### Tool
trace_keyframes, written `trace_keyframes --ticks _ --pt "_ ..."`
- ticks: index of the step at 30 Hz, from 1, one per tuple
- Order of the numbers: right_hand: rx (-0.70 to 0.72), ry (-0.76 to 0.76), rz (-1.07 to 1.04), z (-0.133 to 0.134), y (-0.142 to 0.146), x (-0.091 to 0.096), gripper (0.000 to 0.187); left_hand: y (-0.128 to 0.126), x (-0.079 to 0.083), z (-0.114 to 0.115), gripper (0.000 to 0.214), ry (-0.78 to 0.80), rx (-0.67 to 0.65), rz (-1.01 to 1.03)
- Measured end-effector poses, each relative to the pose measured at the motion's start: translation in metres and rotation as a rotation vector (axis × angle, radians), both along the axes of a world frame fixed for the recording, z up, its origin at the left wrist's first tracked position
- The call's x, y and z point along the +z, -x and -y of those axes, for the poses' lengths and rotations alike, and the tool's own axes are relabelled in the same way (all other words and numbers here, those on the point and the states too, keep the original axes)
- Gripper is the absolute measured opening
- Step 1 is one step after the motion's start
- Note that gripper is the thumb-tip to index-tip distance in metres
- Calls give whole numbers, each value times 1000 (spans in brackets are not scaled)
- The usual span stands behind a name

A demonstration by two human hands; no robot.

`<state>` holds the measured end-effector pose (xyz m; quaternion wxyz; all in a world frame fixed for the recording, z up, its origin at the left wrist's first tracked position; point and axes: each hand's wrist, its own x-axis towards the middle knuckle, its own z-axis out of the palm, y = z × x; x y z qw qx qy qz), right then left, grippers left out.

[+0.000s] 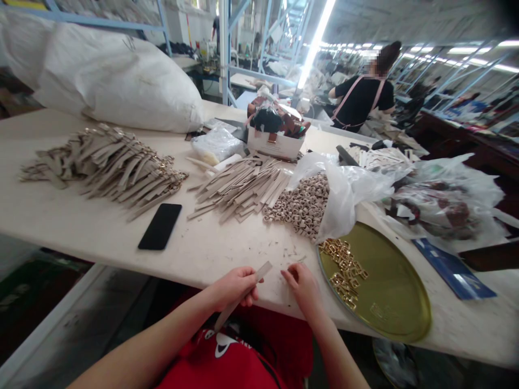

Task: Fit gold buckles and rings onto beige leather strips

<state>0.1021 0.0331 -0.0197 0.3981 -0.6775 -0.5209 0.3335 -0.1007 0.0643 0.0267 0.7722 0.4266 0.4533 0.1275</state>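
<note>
My left hand [242, 285] is closed around a flat grey-beige strap [232, 313], whose one end sticks out past the fingertips while the other slants down toward my lap. To its right, my right hand [300, 283] hovers at the table's front edge with thumb and fingers drawn together; whatever it may pinch is too small to make out. Beyond the hands lie a fan of loose straps [243, 186] and a heap of small beige loops [304, 205]. Gold buckles [344, 270] rest on the left side of a round golden tray [399, 302].
A black phone [160, 227] lies left of the straps. Farther left is a pile of straps with gold fittings [117, 162], below a big white sack [121, 81]. A white box [275, 143] and plastic bags [446, 200] stand behind. A person [360, 97] is at the back right.
</note>
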Motion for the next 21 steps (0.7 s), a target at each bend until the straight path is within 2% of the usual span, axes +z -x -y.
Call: trace_keyframes --ticks 4,6,8,10,13,18,21 --pt "-31 105 -570 -2 20 11 31 -4 9 2 30 -30 -17 27" --pt "-55 129 -800 -2 32 15 32 -6 11 1 31 -62 -18 10" --pt "-92 131 -931 -3 42 17 30 -7 12 1 31 -118 -40 -50" --pt "-116 116 -931 -3 47 18 28 -6 11 1 32 -239 -91 -133" --pt "-105 70 -798 -4 47 18 25 -3 12 -1 32 -432 -184 -231" --pt "-1 39 -702 -5 41 26 24 3 19 -12 33 -527 -324 -343" --pt "15 13 -677 -5 41 31 24 5 24 -16 31 -563 -361 -395"
